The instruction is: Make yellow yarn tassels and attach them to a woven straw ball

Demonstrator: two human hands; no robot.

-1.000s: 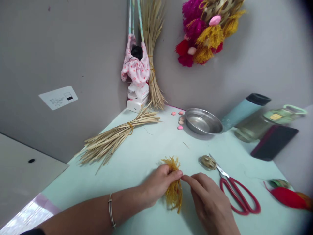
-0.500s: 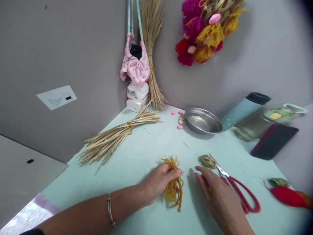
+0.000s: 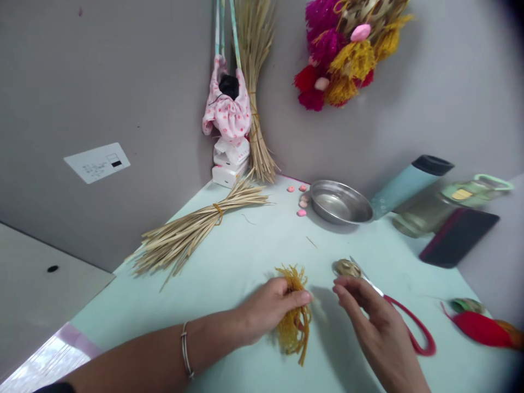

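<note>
My left hand [image 3: 268, 308] is closed around a gold yarn tassel [image 3: 295, 327], thumb on top. Frayed ends stick out above the fingers and looped strands hang below. To its right, above the table, is my right hand [image 3: 372, 322], with thumb and forefinger tips drawn together. A faint pale streak shows between the hands, but whatever the right fingertips hold is too fine to make out. Just beyond that hand lie a small coil of straw-coloured strip [image 3: 347, 268] and red-handled scissors [image 3: 415, 327], partly covered by the hand.
A tied straw bundle [image 3: 192, 232] lies at left. Pink beads [image 3: 302, 213] sit beside a steel bowl [image 3: 341, 202]. A blue tumbler [image 3: 409, 185], a green bottle [image 3: 421, 213], a dark phone [image 3: 460, 237] and red thread [image 3: 478, 327] are on the right.
My left hand and the tassel have shifted slightly right and down. My right hand has turned and moved a little right, covering more of the scissors.
</note>
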